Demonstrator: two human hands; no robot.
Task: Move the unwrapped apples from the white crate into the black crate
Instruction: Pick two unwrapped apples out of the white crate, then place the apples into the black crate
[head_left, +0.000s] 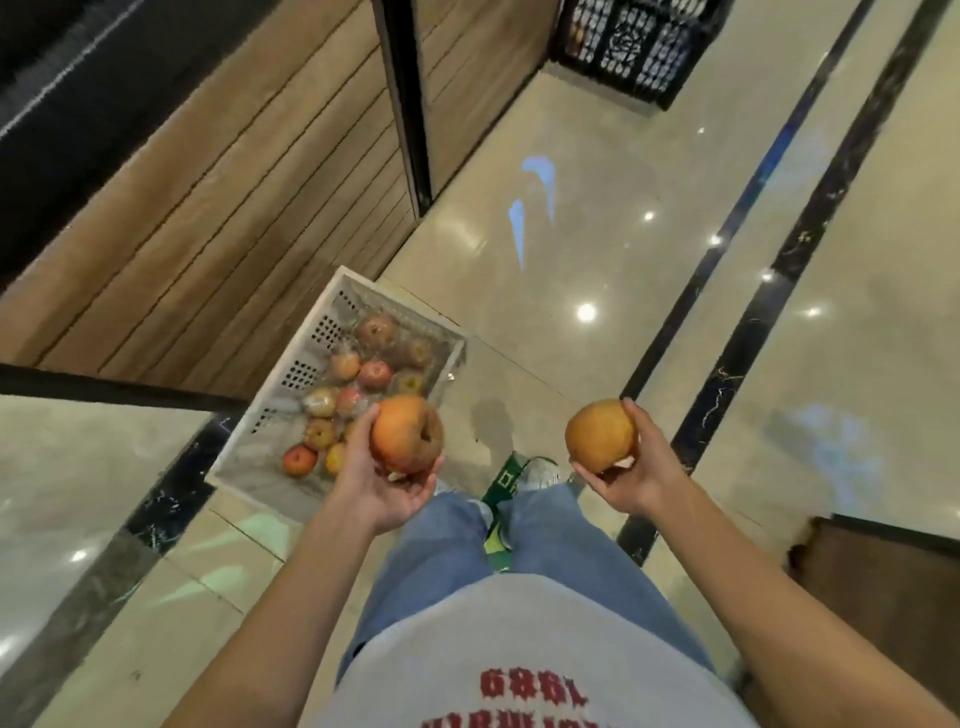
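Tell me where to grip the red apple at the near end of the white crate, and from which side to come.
Come from straight above and cup the red apple round its widest part. It lies low in the white crate, with a yellow apple close on its right and the crate's walls rising round it, so the top looks like the open side.

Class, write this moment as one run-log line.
left hand: holds orange-red apple | right hand: holds brownish apple | white crate: other apples inside | black crate: ahead on floor
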